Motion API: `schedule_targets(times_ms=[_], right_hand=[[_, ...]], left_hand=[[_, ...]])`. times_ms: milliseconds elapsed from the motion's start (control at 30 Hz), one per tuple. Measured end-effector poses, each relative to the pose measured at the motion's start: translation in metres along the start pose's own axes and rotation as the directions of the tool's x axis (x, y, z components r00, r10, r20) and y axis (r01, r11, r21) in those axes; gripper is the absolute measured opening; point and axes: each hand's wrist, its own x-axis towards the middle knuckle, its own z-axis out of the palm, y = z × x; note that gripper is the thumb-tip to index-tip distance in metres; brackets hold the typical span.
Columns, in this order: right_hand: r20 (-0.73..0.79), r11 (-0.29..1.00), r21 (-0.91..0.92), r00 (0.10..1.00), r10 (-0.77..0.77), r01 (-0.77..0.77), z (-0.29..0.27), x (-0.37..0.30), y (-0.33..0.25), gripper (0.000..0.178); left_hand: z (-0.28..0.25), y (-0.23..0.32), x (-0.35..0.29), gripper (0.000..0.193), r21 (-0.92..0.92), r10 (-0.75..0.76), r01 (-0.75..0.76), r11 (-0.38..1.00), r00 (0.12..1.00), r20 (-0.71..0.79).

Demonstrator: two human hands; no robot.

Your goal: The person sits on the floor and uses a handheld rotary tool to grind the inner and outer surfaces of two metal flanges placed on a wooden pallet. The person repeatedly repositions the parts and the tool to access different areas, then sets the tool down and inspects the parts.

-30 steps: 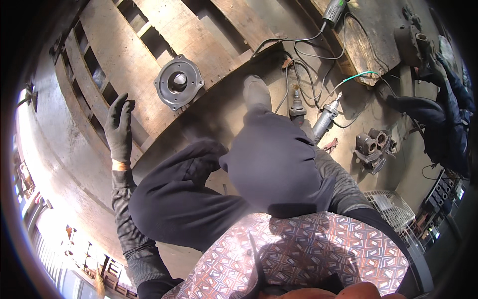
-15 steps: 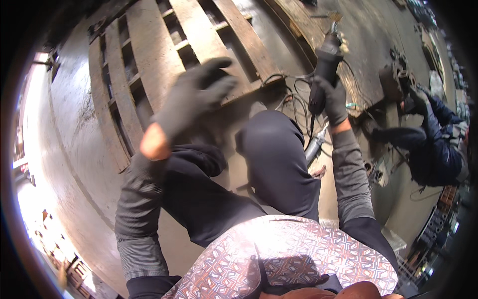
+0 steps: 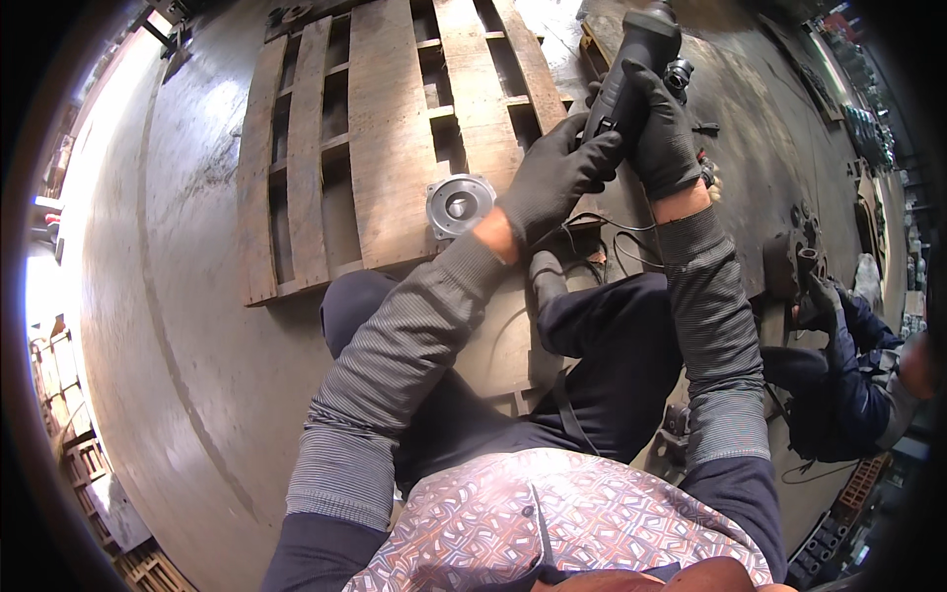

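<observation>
A black corded die grinder (image 3: pixel 646 44) is held up in front of me, tilted toward the far right, its front end close to the upper rim of the view. My right hand (image 3: pixel 666 133), in a dark glove, grips its body from the right. Around the rear end of the same grinder close the gloved fingers of my left hand (image 3: pixel 560 173). The two hands nearly touch. Just left of my left wrist, a round grey metal flange (image 3: pixel 476 205) with a central hole lies on the near edge of the wooden pallet (image 3: pixel 390 148).
Black cable (image 3: pixel 626 229) loops on the floor beside the pallet. To the right, another person (image 3: pixel 838 385) in dark clothes crouches, gloved hands at a dark metal part (image 3: pixel 784 261). Brown crates (image 3: pixel 853 498) stand at the lower right.
My left hand, empty over the pallet before, has moved right and closed on the grinder. The grinder has been raised and the view has shifted. The metal flange now shows on the pallet.
</observation>
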Motion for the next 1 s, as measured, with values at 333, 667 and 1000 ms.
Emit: schedule_targets(times_ms=[333,667,1000], right_hand=[[-0.124,0.917,-0.264,0.953,0.276,-0.3,0.018,-0.035,0.072,0.043],[-0.157,0.892,-0.201,0.912,0.378,-0.405,0.025,-0.036,0.086,0.04],[-0.167,0.854,-0.11,0.857,0.488,-0.508,0.027,-0.046,0.096,0.025]], left_hand=[[-0.042,-0.064,-0.05,0.028,0.403,0.159,-0.173,0.898,0.985,0.07],[-0.083,-0.112,-0.057,0.034,0.73,0.212,-0.217,0.648,0.972,0.101],[-0.049,-0.102,-0.053,0.019,-0.25,-0.066,0.042,0.967,0.994,-0.088]])
